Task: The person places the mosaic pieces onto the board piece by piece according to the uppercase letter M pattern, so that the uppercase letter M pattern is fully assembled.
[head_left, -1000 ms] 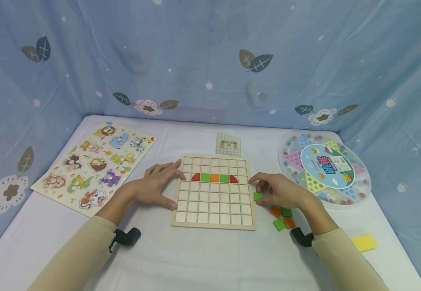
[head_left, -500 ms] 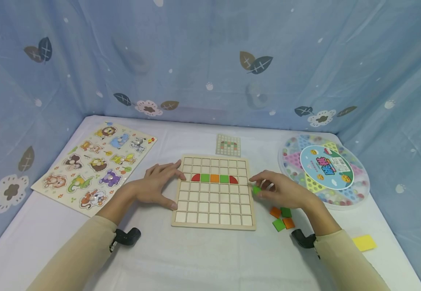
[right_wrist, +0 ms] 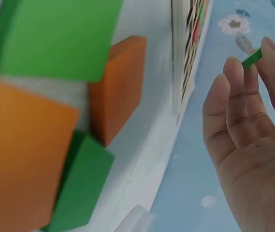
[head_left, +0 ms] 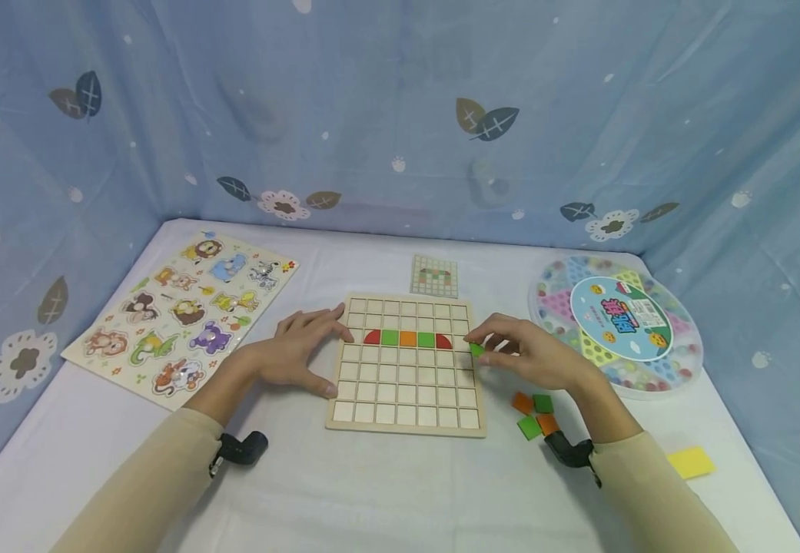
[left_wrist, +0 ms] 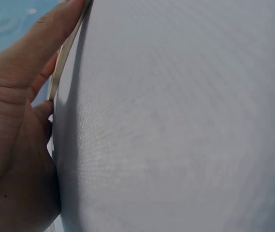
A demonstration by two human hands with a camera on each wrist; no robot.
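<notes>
My right hand pinches a green square tile between thumb and fingers, over the right edge of the wooden grid board; the same green tile shows at the fingertips in the right wrist view. One row of the board bears a red curved piece, a green tile, an orange tile, another green tile and a second red curved piece. With thumb and fingers spread, my left hand rests along the board's left edge. The left wrist view has that thumb against the rim.
Loose orange tiles and green tiles lie right of the board. Behind it is a small pattern card. An animal puzzle lies left, a round marble game right, and a yellow piece near the right sleeve.
My right hand has lifted the green tile from the table and carried it left and away from me, onto the board's right edge. The left hand has stayed in place.
</notes>
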